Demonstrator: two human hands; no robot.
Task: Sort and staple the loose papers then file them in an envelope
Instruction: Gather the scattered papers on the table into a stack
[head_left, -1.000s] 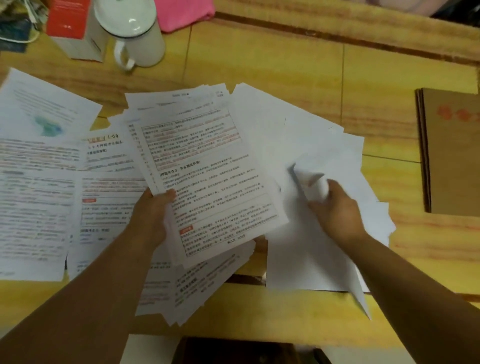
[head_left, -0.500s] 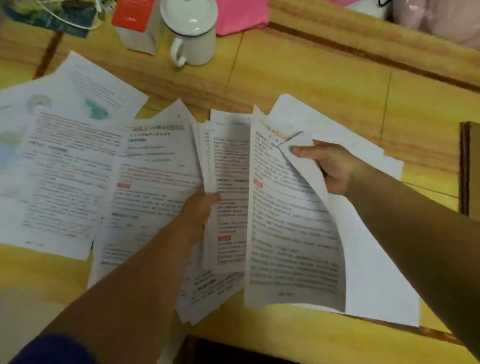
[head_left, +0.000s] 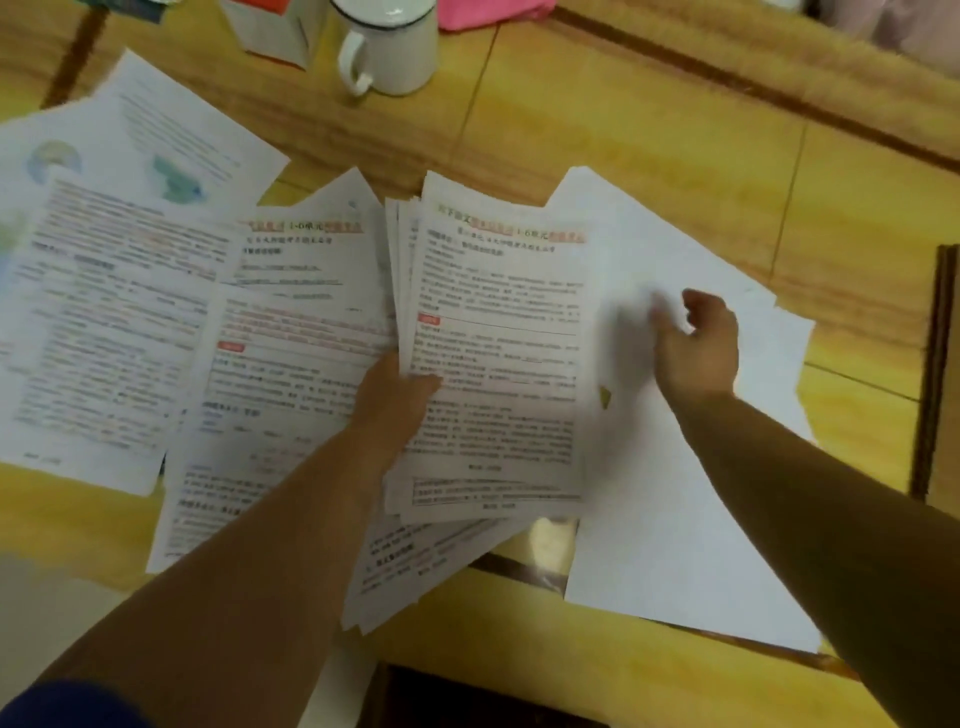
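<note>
Left hand (head_left: 395, 395) grips fanned stack of printed sheets (head_left: 498, 338), thin, white, red-highlighted; right hand (head_left: 696, 343) blurred, grip unclear.

White mug (head_left: 387, 49) seen at far edge of wooden table (head_left: 649, 150), handle turned toward viewer, well beyond fingers. White box with red top (head_left: 275, 26) set just left of mug, touching or nearly so. Pink cloth (head_left: 488, 11) laid just right of mug, cut off by frame. Dark groove seen running across tabletop beyond fingers.
</note>
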